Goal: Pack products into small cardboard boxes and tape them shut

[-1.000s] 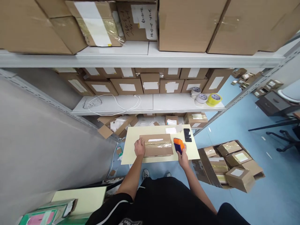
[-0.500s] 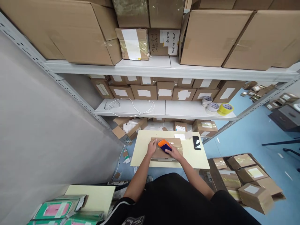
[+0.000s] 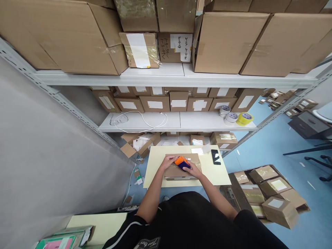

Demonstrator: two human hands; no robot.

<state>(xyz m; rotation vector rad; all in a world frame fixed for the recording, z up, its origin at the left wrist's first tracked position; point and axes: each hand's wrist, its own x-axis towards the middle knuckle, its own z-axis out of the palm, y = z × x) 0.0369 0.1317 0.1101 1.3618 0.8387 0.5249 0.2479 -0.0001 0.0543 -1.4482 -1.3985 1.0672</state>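
Observation:
A small orange and dark-blue box [image 3: 182, 162] is held just above a closed brown carton [image 3: 171, 173] on the pale yellow table [image 3: 153, 173]. My right hand [image 3: 194, 170] grips its lower right side, fingers and thumb round the dark-blue part. My left hand [image 3: 169, 161] has its fingers closed at the orange upper left edge. The fingertips are small in view, and the box's underside is hidden. Behind the carton lies a white paper [image 3: 197, 151]. To the right rests a black phone [image 3: 215, 157].
Ahead stands a shelf rack [image 3: 166, 80] stacked with cartons. Its middle board holds a white cable [image 3: 145, 121], glasses [image 3: 120, 119] and tape rolls [image 3: 245, 118]. An open carton [image 3: 141, 142] sits low behind the table's left. A large box of cartons [image 3: 280, 207] is at right.
My left fingers have moved right, from the carton's left part onto the orange edge of the small box. That box is turned slightly. The head view has shifted a little.

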